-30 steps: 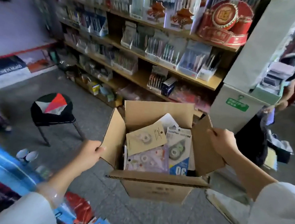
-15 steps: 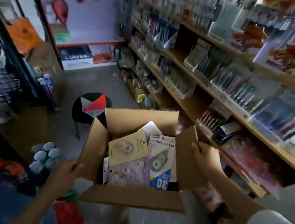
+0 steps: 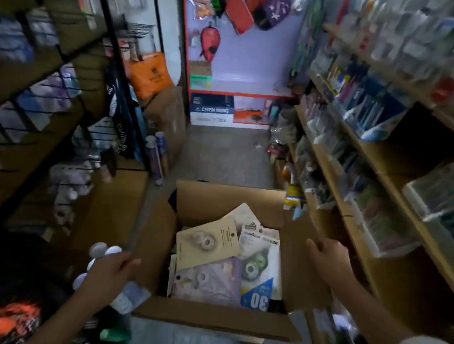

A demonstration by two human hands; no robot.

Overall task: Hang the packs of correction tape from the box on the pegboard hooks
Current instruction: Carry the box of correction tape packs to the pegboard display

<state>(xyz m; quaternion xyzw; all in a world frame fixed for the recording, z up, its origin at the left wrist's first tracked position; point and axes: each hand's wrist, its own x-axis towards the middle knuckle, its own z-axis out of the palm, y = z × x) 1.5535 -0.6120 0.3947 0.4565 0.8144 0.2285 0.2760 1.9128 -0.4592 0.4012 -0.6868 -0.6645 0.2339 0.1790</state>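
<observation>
Box: the open cardboard box (image 3: 217, 318) is carried low in the aisle, flaps spread.
Packs: the correction tape packs (image 3: 207, 243) lie flat inside; the tan top card tilts, long axis near-left to far-right, hang hole at the far right.
Left hand: the left hand (image 3: 109, 271) has its fingers curled on the left flap's edge.
Right hand: the right hand (image 3: 328, 261) grips the right flap.
Pegboard: the pegboard (image 3: 250, 58) stands far ahead, pouches hanging.

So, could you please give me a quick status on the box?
Left hand and right hand grip the box flaps. Tape packs inside, none hung. Nothing in the way.
</observation>
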